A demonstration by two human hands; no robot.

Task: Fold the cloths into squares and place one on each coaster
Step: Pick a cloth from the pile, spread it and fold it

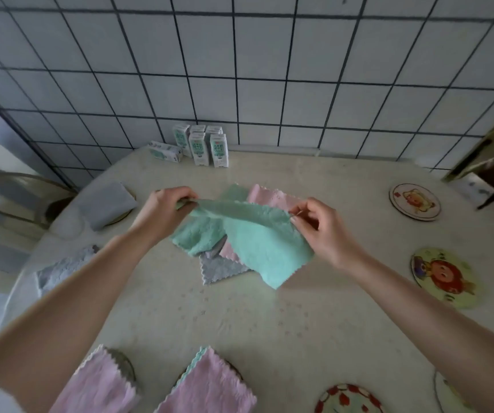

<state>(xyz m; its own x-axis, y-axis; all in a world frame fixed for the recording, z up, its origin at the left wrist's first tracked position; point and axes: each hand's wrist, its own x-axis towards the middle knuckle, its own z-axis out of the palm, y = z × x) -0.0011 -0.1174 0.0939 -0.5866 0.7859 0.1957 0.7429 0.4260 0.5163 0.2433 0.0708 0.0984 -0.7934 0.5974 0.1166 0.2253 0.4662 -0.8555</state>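
Upright cartons (207, 149) against tiled wall (269, 84): green vertical characters on white fronts, too blurred for me to read. Flat carton (165, 152) beside them: green print, illegible. Far right coaster (415, 201): small red mark beside cartoon figure, unreadable. Other coasters I see: pictures only. No number or brand legible.

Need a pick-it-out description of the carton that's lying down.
Follow the tiled wall down to where it meets the table: a cluster of white-and-green cartons stands there. The target carton is at the cluster's left end, the only one lying on its side.
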